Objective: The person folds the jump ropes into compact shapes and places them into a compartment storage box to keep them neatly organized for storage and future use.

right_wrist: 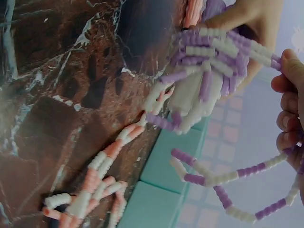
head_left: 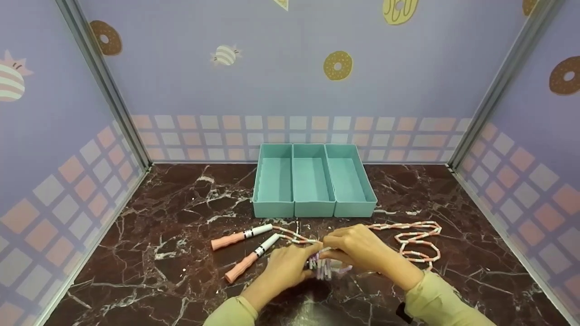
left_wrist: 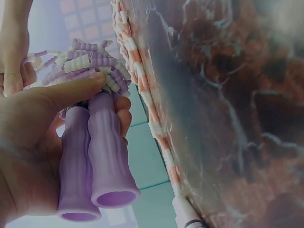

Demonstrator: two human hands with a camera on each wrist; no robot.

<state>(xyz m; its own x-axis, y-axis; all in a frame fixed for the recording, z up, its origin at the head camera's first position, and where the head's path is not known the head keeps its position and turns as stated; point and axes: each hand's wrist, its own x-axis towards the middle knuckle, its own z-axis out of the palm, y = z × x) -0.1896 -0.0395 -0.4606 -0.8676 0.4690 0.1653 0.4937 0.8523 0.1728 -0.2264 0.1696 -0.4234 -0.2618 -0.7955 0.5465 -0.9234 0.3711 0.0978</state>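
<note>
purple jump rope (left_wrist: 95, 156) | beaded, bundled | left hand (head_left: 283, 267) grips handles | right hand (head_left: 358, 249) pinches beads

Purple-and-white beaded skipping rope (left_wrist: 92, 64), bunched, its two purple handles (left_wrist: 95, 161) side by side.

Teal tray (head_left: 314, 210) sits just behind both hands, its front wall blocking a straight forward reach, though its three compartments are open from above. Left of the tray's front, the two pink handles (head_left: 242, 249) lie on the table (head_left: 158, 226); right of it, the pink beaded rope (head_left: 419, 242) loops across, so low passes on either side meet these. Bare marble lies left and right of the tray up to the side walls (head_left: 54, 172), and near the table's front edge below the handles.
</note>
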